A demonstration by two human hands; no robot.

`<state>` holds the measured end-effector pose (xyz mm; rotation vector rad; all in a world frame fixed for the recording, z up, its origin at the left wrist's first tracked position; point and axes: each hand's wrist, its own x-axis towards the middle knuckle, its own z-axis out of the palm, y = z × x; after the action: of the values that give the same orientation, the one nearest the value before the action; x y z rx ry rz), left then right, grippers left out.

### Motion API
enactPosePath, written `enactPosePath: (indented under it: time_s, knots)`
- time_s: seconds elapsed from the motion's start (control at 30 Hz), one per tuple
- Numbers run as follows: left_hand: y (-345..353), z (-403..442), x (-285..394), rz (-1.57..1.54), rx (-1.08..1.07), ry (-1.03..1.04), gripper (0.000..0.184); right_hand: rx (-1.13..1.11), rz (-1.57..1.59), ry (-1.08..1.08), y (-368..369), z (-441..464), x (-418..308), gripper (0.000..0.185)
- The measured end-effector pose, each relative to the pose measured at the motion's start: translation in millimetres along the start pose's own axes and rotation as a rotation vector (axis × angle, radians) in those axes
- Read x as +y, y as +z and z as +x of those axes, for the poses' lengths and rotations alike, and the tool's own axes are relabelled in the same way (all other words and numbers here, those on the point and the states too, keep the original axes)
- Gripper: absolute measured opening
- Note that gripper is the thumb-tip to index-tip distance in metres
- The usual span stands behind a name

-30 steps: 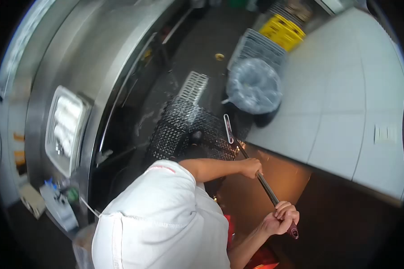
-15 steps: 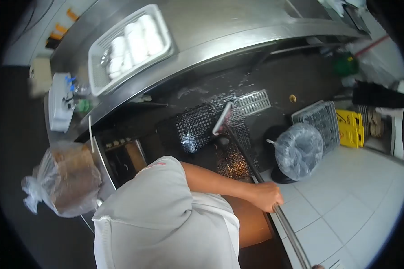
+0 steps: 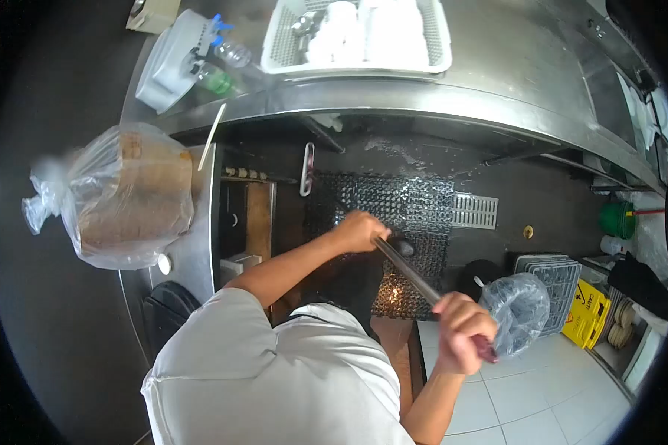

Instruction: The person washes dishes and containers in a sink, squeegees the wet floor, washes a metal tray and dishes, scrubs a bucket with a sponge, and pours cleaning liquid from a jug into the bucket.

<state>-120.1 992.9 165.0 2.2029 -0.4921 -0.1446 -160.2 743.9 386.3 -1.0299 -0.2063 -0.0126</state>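
Note:
My left hand (image 3: 360, 231) is wrapped round the metal pole of what looks like a floor squeegee (image 3: 410, 273), above the wet floor. Nearer me, my right hand (image 3: 465, 332) grips the same pole close to its reddish end. The narrow white and reddish squeegee head (image 3: 307, 169) is at the left edge of a black perforated rubber mat (image 3: 416, 200); part of the pole between is hidden behind my left hand. Water glistens on the mat. A dark round object (image 3: 401, 247) shows just beyond the pole, too unclear to name.
A steel counter (image 3: 512, 96) carries a white basket (image 3: 356, 68) of white items. Left is a bagged cardboard box (image 3: 137, 196). A floor drain grate (image 3: 475, 211), a plastic-lined bin (image 3: 516, 311), grey racks (image 3: 553, 285) and a yellow caution sign (image 3: 588, 315) stand right.
The squeegee head has moved left from the middle of the mat to its left edge. Both hands have shifted, and my right hand has come fully into view. The camera view has turned.

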Motion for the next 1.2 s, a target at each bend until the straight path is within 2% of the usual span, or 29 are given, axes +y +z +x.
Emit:
enactPosePath:
  time_s: [0.13, 0.2, 0.3, 0.4, 0.47, 0.53, 0.57, 0.63, 0.67, 0.73, 0.77, 0.8, 0.83, 0.9, 0.97, 1.03, 1.1, 1.13, 1.17, 1.2]
  knots:
    - [-47.8, -25.9, -4.6, 0.021, 0.215, -0.029, 0.046, -0.41, -0.049, -0.025, 69.9, 18.4, 0.7, 0.028]
    - [-70.4, -29.7, 8.5, 0.067, 0.28, 0.009, 0.044, -0.579, -0.044, -0.081, 88.3, 23.0, -9.0, 0.028]
    - [-98.2, -26.8, 0.8, 0.066, 0.323, 0.027, 0.038, -0.578, 0.003, -0.154, 101.7, 30.7, -7.0, 0.025]
    - [-130.4, -25.5, -40.9, 0.173, 0.358, 0.029, 0.034, -0.229, -0.014, -0.074, 107.9, 20.2, 43.9, 0.019]
    - [-139.8, -32.5, -103.7, 0.213, 0.353, -0.002, 0.029, -0.086, -0.03, 0.011, 109.1, 23.6, 105.5, 0.016]
    - [-137.5, -44.8, -177.0, 0.414, 0.349, -0.245, 0.026, -0.01, -0.073, 0.135, 108.5, 29.6, 179.4, 0.015]
    - [-127.2, -55.8, -219.9, 0.489, 0.447, -0.265, 0.029, 0.014, -0.082, 0.179, 110.1, 36.0, 219.3, 0.016]
    - [-118.3, -70.0, -287.8, 0.515, 0.376, -0.41, 0.03, 0.038, -0.067, 0.248, 119.9, 43.4, 278.6, 0.016]
    - [-124.6, -54.9, -274.9, 0.471, 0.295, -0.472, 0.029, 0.158, -0.037, 0.247, 128.5, 55.6, 278.6, 0.014]
    - [-122.4, -11.5, -245.0, 0.385, 0.14, -0.596, 0.028, 0.155, -0.185, 0.198, 131.3, 89.3, 240.2, 0.014]
    - [-108.2, 0.1, -239.6, 0.264, 0.263, -0.361, 0.031, 0.154, -0.256, 0.186, 135.1, 103.6, 207.4, 0.015]
    - [-99.8, 19.7, -202.5, 0.04, 0.406, -0.293, 0.038, 0.184, -0.238, 0.131, 130.3, 114.4, 183.1, 0.015]
    - [-99.6, 38.8, -171.5, 0.146, 0.314, -0.315, 0.042, 0.215, -0.219, 0.074, 126.5, 121.3, 158.3, 0.017]
    - [-111.2, 59.7, -132.5, 0.074, 0.164, -0.163, 0.042, 0.016, -0.282, 0.015, 128.9, 135.9, 103.5, 0.025]
    - [-125.8, 59.1, -99.0, 0.066, 0.156, -0.004, 0.041, -0.119, -0.3, -0.068, 146.0, 132.6, 62.6, 0.026]
    - [-143.0, 49.0, -66.7, 0.051, 0.283, 0.017, 0.039, -0.183, -0.224, -0.08, 162.9, 123.4, 27.7, 0.025]
    - [-158.6, 37.8, -53.1, 0.084, 0.38, -0.021, 0.038, -0.438, -0.117, -0.117, 164.3, 126.7, 19.6, 0.024]
    - [-162.3, 27.4, -50.1, 0.098, 0.429, -0.049, 0.037, -0.492, -0.093, -0.074, 160.3, 125.5, 22.8, 0.024]
    - [-164.5, 24.8, -60.1, 0.113, 0.545, -0.007, 0.035, -0.303, -0.118, 0.037, 166.5, 108.7, 25.3, 0.02]
    - [-172.0, 18.4, -68.1, 0.152, 0.553, -0.032, 0.034, -0.281, -0.116, 0.013, 161.9, 106.5, 47.3, 0.02]
